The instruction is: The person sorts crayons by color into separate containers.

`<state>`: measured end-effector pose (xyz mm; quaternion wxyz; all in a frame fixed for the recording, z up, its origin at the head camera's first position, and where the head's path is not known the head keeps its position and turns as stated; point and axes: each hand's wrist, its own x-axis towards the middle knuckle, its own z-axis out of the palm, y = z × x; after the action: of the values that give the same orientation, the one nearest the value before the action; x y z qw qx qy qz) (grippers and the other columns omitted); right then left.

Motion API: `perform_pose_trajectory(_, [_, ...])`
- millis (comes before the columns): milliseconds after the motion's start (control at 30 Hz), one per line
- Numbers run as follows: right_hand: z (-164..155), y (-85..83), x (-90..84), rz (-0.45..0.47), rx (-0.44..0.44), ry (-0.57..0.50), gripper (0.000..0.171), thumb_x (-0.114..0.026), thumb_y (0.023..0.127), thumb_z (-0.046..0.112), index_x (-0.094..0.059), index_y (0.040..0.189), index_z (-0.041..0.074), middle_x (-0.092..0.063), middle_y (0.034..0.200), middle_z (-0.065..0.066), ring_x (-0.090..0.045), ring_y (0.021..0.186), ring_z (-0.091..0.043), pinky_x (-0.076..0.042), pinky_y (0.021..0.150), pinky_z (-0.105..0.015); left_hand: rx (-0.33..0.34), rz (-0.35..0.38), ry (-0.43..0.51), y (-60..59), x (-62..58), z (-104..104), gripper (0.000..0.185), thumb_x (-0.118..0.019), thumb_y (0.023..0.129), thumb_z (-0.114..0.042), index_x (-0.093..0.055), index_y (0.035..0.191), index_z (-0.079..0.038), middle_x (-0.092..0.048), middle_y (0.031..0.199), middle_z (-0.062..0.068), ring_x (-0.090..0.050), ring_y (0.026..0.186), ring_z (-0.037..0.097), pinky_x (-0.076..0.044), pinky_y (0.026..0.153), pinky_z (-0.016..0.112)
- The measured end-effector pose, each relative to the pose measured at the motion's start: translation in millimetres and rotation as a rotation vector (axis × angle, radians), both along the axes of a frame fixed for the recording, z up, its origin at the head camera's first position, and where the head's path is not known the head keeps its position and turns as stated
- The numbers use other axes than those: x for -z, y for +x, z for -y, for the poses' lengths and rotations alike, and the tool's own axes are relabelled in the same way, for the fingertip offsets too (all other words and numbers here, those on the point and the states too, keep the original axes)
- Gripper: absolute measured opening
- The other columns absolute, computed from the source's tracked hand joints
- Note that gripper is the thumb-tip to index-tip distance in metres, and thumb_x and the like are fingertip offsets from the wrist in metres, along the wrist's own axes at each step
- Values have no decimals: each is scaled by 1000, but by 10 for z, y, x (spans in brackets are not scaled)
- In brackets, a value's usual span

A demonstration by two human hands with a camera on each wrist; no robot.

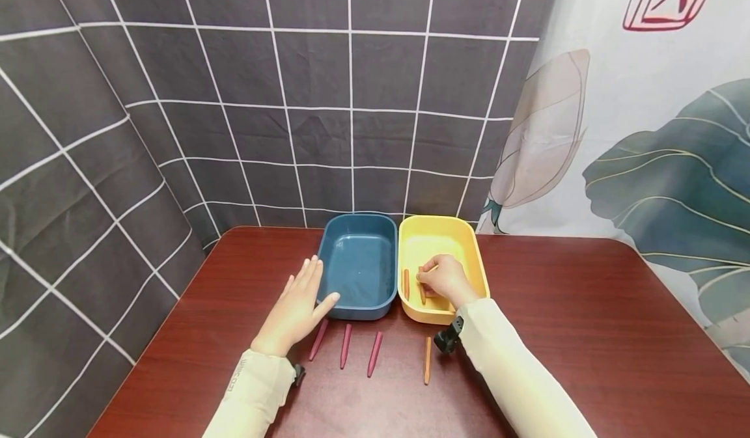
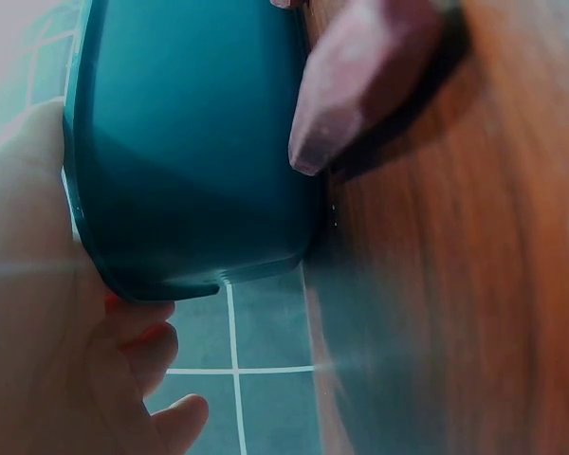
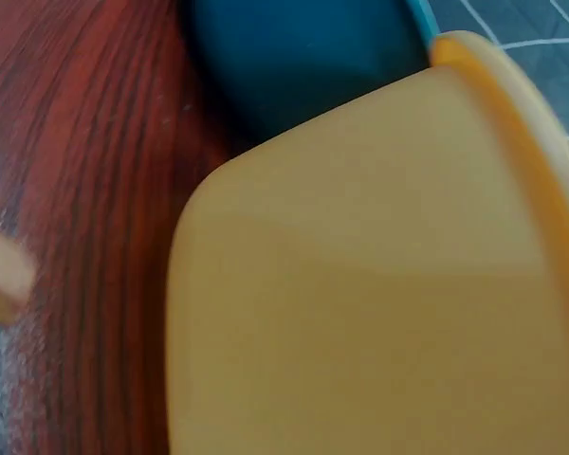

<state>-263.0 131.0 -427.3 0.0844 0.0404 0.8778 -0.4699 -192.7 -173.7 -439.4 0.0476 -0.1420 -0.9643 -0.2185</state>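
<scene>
My right hand [image 1: 450, 278] reaches into the yellow bin [image 1: 482, 265] and pinches an orange crayon [image 1: 422, 293] near its upper end. Another orange crayon [image 1: 407, 283] lies beside it, along the bin's left wall. The right wrist view shows mainly the bin's outer wall [image 3: 360, 265]; the hand itself is hidden there. With fingers stretched out, my left hand [image 1: 293, 311] is at the left rim of the blue bin [image 1: 357, 313]. In the left wrist view, the thumb side of that hand [image 2: 28, 265] lies against this rim, and nothing is held.
On the reddish-brown table [image 1: 556, 334], in front of the bins, lie three dark pink crayons, including a middle one [image 1: 346, 347] and a right one [image 1: 374, 355]. A single orange crayon [image 1: 428, 361] lies before the yellow bin. A grey gridded curtain [image 1: 316, 132] hangs behind.
</scene>
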Motion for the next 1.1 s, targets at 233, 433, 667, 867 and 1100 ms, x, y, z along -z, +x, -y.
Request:
perform_pose_trajectory(233, [10,16,-8,-13,-5,95,15,-74,90,6,-61,92,-2,-61,78,-11,-59,54,-13,-49,50,-21,-1,-1,3,-8,12,7,84,-55,101,-50,-23,159,3,-20,166,19,-14,154,36,-15,122,57])
perform_pose_trajectory(433, [8,5,21,-26,-23,136,16,-74,91,7,-60,87,0,-60,66,-7,-56,49,-12,-45,46,-20,-6,1,2,-3,18,12,85,-54,101,-51,-23,159,2,-20,166,18,-14,154,35,-16,122,57])
perform_pose_trajectory(667, [14,11,34,-45,-27,170,16,-73,90,7,-62,81,1,-60,59,-5,-54,47,-11,-42,44,-19,-6,1,7,-4,15,5,83,-56,101,-48,-23,159,3,-20,166,19,-13,154,36,-15,122,57])
perform_pose_trajectory(867, [1,32,9,-60,-26,197,15,-71,89,5,-62,78,1,-60,61,-5,-53,48,-12,-40,45,-20,-2,-6,7,1,19,0,83,-56,102,-48,-23,158,4,-20,166,19,-14,154,36,-15,122,57])
perform_pose_trajectory(1100, [-9,28,-16,-125,-22,240,23,-66,86,4,-59,64,6,-52,55,0,-47,50,-13,-34,47,-22,-1,-8,7,-4,17,1,84,-56,101,-48,-23,158,3,-20,166,18,-13,155,35,-15,122,57])
